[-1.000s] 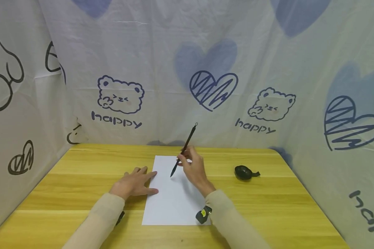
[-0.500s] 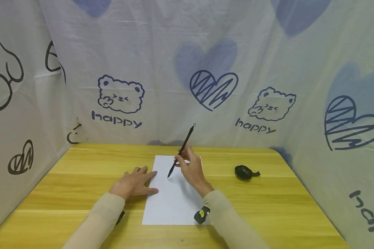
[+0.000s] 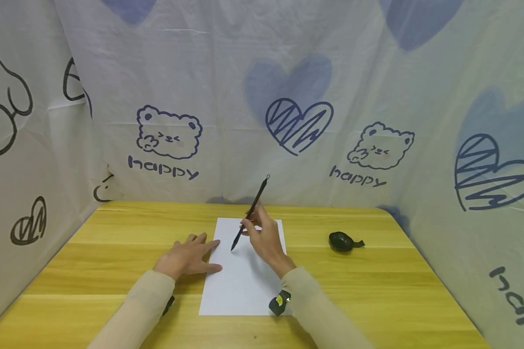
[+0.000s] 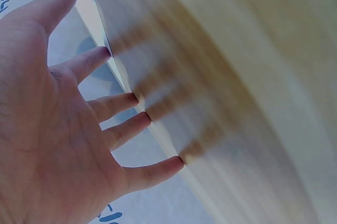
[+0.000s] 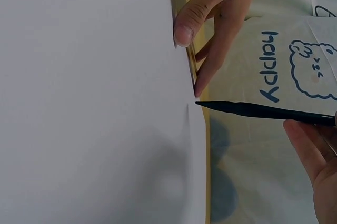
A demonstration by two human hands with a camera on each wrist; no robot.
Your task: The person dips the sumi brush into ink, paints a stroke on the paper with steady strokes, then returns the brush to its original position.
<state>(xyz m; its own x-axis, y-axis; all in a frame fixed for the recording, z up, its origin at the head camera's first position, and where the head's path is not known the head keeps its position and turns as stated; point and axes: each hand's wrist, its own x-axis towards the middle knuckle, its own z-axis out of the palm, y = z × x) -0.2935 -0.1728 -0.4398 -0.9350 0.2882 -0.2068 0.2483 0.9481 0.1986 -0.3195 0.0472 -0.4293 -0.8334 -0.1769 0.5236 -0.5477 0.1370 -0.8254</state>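
A white sheet of paper (image 3: 244, 281) lies on the wooden table (image 3: 375, 286). My right hand (image 3: 262, 235) grips a black brush pen (image 3: 249, 213), tilted with its tip just above the paper's upper left part. In the right wrist view the brush pen (image 5: 263, 111) points its tip at the paper (image 5: 89, 103). My left hand (image 3: 188, 257) lies flat on the table, fingers straight, thumb and fingertips touching the paper's left edge. The left wrist view shows the left hand (image 4: 63, 119) with fingers spread on the table (image 4: 237, 77).
A small dark, rounded object (image 3: 344, 241) sits on the table right of the paper. Printed cloth (image 3: 262, 97) with bears and hearts walls in the table at the back and both sides. Bare wood lies left and right of the paper.
My right hand and the brush pen have shifted a little to the left over the paper. The left hand has stayed in place.
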